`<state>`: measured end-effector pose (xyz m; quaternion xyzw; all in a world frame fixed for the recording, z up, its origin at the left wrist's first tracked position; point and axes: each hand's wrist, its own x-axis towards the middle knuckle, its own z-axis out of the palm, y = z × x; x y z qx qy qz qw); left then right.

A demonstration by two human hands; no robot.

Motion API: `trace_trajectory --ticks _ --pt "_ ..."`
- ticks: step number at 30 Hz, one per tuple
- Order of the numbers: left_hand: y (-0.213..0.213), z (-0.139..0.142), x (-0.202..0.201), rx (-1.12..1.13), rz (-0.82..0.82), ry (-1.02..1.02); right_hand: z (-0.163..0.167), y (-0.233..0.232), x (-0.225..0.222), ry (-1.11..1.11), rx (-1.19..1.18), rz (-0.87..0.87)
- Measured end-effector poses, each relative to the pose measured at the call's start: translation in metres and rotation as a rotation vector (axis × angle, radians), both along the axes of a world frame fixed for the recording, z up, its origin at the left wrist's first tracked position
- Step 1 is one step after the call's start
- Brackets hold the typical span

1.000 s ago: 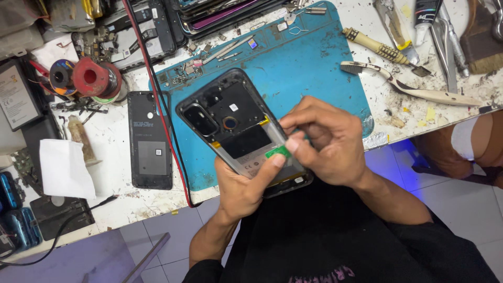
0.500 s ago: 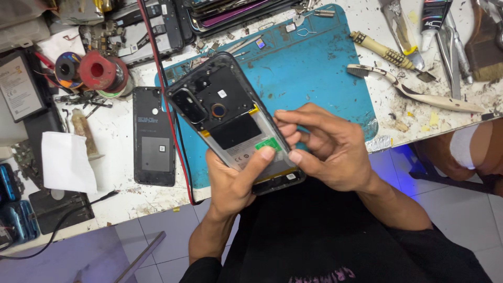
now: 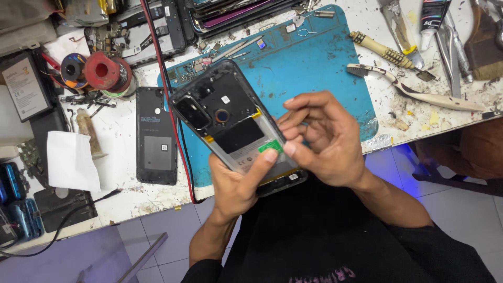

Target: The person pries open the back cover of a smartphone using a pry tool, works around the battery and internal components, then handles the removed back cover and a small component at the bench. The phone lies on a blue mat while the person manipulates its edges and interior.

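Note:
An opened phone [image 3: 230,123] with its back cover off lies tilted in my left hand [image 3: 238,183], camera end towards the upper left. My left thumb presses near a small green tab [image 3: 271,147] on the battery area. My right hand [image 3: 319,139] hovers at the phone's right edge, fingers curled, thumb and forefinger pinched at the green tab. The phone is held above the front edge of a blue work mat [image 3: 314,68].
A black phone back cover [image 3: 156,135] lies on the white bench left of the mat, beside a red cable [image 3: 167,94]. Wire spools [image 3: 102,71] sit at the upper left, a toothbrush [image 3: 414,91] and hand tools at the upper right. Folded white paper [image 3: 70,160] lies at the left.
The phone has tilted and shifted slightly up and left in my left hand. My right hand's fingers have drawn together from a flat spread to a pinch at the green tab.

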<state>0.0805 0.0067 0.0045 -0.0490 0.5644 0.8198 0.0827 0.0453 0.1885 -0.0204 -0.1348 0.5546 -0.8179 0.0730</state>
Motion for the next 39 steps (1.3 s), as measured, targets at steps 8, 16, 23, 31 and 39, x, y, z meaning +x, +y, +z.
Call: trace_trajectory --ticks 8,16,23,31,39 --pt "0.002 -0.009 0.008 -0.114 -0.023 0.099 -0.004 -0.001 0.001 0.064 0.025 -0.019" --pt "0.006 -0.013 0.007 -0.184 -0.074 0.092 0.002 -0.002 -0.003 -0.112 0.047 -0.117" --pt "0.002 -0.013 0.008 -0.084 -0.081 0.076 0.003 0.005 -0.002 -0.037 0.116 -0.003" --pt "0.005 -0.017 0.014 -0.115 -0.033 0.114 -0.002 0.011 0.003 -0.01 0.075 0.004" --pt "0.01 -0.011 0.012 -0.209 -0.041 0.112 -0.011 0.004 0.005 0.016 0.04 -0.097"
